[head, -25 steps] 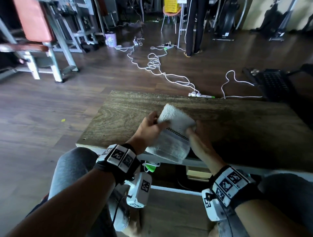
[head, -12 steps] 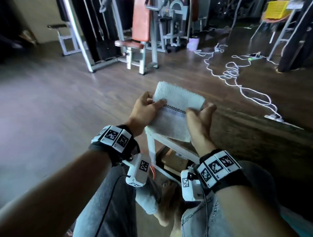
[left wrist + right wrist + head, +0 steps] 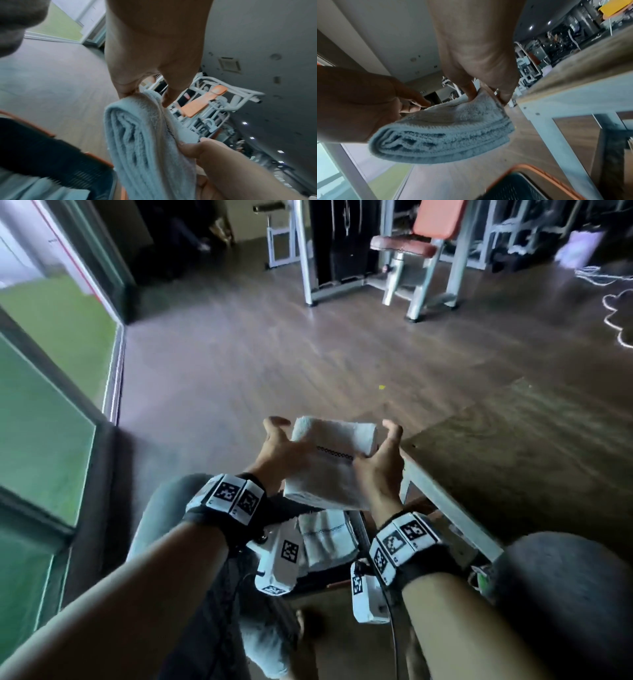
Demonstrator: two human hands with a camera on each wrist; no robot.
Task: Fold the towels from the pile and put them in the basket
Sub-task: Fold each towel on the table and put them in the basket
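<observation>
Fingers (image 3: pixel 274 426) of the left hand (image 3: pixel 281 453) and those of the right hand (image 3: pixel 378 470) clamp a folded towel (image 3: pixel 329 463) from its two short sides, thumbs on top and fingers curled under, so both hands are closed on the cloth. It hangs in the air between them, clear of the tabletop (image 3: pixel 534 446) that lies just to the right of the right hand's fingers. Below and nearer the body than the fingers sits the basket (image 3: pixel 532 169), with another folded towel (image 3: pixel 325 537) already lying in it.

My guess is that the drop into the basket comes next. The risk is that the bundle springs open: nothing but the squeeze from each side keeps the layers together, so letting one side go first, or releasing from too high, could let the stack fan out and land crooked on the one beneath.

This towel is white terry, thick and looped, folded into a plump rectangle of several layers with a dark stitched band across its top face. The basket has an orange rim and dark mesh walls.
</observation>
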